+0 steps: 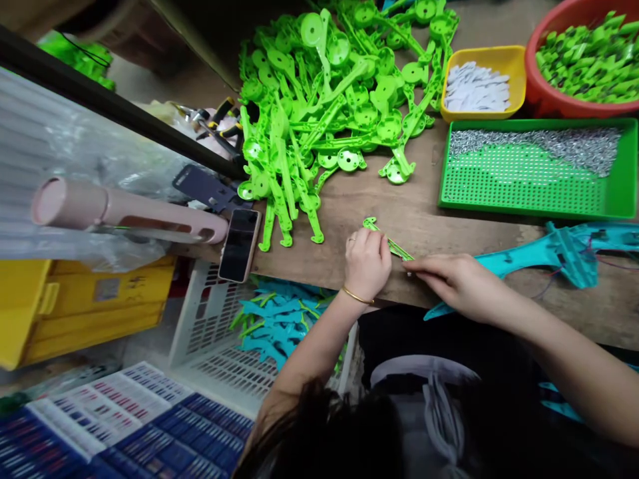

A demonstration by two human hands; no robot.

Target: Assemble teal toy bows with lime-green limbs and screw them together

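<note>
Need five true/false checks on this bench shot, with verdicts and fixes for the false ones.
1. The left hand is on a slim green part. True.
2. The right hand holds the phone. False: its fingertips are at the slim green part's near end; the phone lies off to the left.
3. The yellow bowl holds white pieces. True.
4. The green tray holds blue pieces. False: it holds small silver pieces.
5. A bracelet circles the left wrist. True.

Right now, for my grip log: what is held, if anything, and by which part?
The left hand holds a slim green piece near its middle; the right hand is at one end, grip unclear.
</note>
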